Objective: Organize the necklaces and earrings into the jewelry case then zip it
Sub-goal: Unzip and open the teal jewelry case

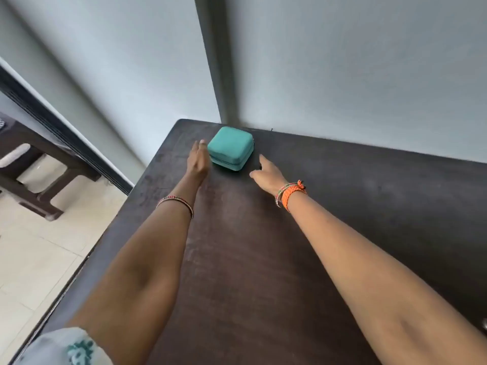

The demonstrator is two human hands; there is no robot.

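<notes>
Against grey walls, dark table [263, 259] bearing teal jewelry case [230, 147].

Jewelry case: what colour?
Teal green, plain, no pattern. The jewelry case shows clearly in the head view, closed on the dark table.

Teal case on a dark table

The jewelry case [230, 148] is showing plain teal near the far edge of the dark brown table [263, 259]; the right wrist is wearing orange braided bands [291, 194] with green-and-red bangles, the left wrist thin red-green bangles [176, 202], and the walls are looking pale grey.
</notes>
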